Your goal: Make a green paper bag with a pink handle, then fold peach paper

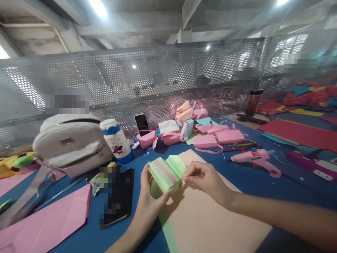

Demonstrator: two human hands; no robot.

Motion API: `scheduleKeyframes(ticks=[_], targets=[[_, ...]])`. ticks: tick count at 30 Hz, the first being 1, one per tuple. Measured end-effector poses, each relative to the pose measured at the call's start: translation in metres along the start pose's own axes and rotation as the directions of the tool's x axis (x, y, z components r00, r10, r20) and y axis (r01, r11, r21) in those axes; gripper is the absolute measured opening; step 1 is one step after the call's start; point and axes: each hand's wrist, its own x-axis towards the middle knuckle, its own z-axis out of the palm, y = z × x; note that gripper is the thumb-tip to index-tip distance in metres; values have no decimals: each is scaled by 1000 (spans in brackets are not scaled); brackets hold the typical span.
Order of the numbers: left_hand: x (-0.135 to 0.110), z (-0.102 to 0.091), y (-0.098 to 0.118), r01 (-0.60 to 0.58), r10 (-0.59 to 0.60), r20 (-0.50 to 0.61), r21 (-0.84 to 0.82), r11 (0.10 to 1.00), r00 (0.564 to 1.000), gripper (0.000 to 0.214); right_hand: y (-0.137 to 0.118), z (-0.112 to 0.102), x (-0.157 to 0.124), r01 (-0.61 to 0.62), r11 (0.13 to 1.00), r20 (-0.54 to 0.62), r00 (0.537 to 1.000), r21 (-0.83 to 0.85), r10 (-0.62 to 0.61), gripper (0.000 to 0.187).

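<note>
A small light-green paper box (164, 175) with a pink stripe across it is held up above a large peach paper sheet (210, 214). My left hand (151, 195) wraps round its left and lower side, with the thumb along the near edge. On the right, a green flap (177, 166) stands away from the box body. My right hand (201, 179) pinches the lower right edge of this flap between thumb and fingers. The box's underside is hidden.
Pink paper bags (205, 141) are piled at the back, near a propped phone (142, 124). A pink glue gun (256, 160) and pliers (244, 144) lie to the right. At left are a bottle (117, 142), a backpack (73, 140), a black phone (119, 196) and pink paper (52, 225).
</note>
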Motion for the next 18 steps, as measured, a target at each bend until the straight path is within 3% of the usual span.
scheduleKeyframes(ticks=[4,8,14,18], targets=[[2,0,0,-5,5,-8,5,1000,1000,89,-1,-1,-1,-88,995,-13,996,48,89,29],[5,-3,-1,-28,28,-17,28,999,999,90,-1,-3,-1,-209,978,-19,978,-17,208,22],[8,-5,-6,-41,42,-41,43,998,998,91,2,4,-1,-143,990,10,990,-2,143,26],[7,-5,-8,-41,42,-44,34,999,998,90,2,11,-5,-190,982,17,982,18,190,35]])
